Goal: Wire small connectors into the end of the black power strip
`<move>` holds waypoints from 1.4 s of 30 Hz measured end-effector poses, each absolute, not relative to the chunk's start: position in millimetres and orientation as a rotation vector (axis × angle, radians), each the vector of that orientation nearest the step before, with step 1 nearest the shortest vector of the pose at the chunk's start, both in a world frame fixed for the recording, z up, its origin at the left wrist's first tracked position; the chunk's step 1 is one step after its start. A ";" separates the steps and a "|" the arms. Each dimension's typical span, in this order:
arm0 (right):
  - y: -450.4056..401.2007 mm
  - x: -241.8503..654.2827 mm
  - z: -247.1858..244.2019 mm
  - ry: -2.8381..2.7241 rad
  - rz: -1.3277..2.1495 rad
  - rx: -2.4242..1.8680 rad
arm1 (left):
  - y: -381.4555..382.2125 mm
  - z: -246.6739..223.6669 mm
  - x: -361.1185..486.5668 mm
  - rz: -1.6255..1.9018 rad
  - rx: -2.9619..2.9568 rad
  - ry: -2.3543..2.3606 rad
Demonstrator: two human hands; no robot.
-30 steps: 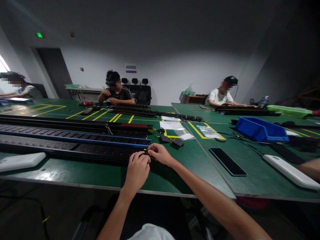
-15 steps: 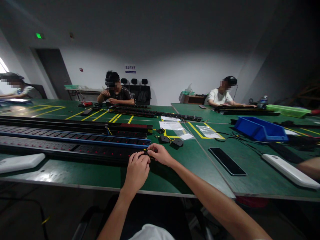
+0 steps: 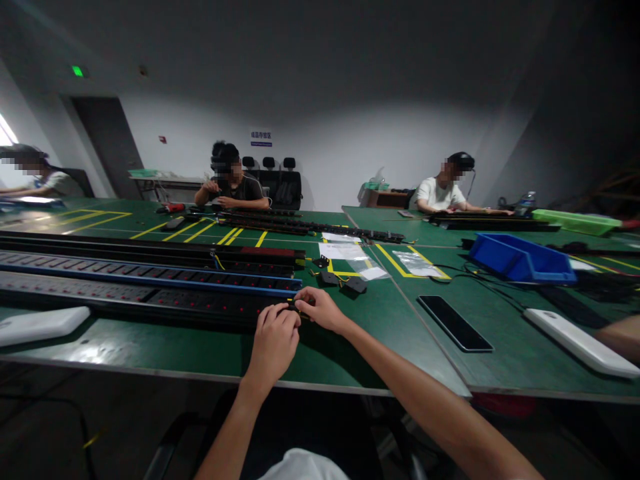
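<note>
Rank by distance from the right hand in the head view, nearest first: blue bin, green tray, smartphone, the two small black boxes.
From the right hand:
1. Left black box and right black box, just beyond it; too close to call.
2. Smartphone, to its right.
3. Blue bin, farther right.
4. Green tray, far right, behind the bin.

A sign (image 3: 261,139) reads "成品存放区" on the wall (image 3: 340,140).

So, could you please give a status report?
Left hand at right end of black strip; right hand beside it, grip hidden; small black boxes just beyond.
</note>
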State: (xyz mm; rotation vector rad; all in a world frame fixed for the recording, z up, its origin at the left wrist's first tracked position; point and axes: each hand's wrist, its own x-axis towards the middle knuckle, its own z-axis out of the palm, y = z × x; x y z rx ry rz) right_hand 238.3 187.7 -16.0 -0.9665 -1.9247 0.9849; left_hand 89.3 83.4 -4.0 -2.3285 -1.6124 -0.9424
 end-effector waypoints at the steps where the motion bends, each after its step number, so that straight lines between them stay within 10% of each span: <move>1: 187.6 238.3 -16.2 -1.924 0.991 -0.964 | 83.5 -4.1 89.2 -0.942 -2.328 -1.614; 42: 185.1 239.5 -11.8 -1.939 0.961 -0.988 | 81.0 -1.4 89.5 -0.962 -2.335 -1.600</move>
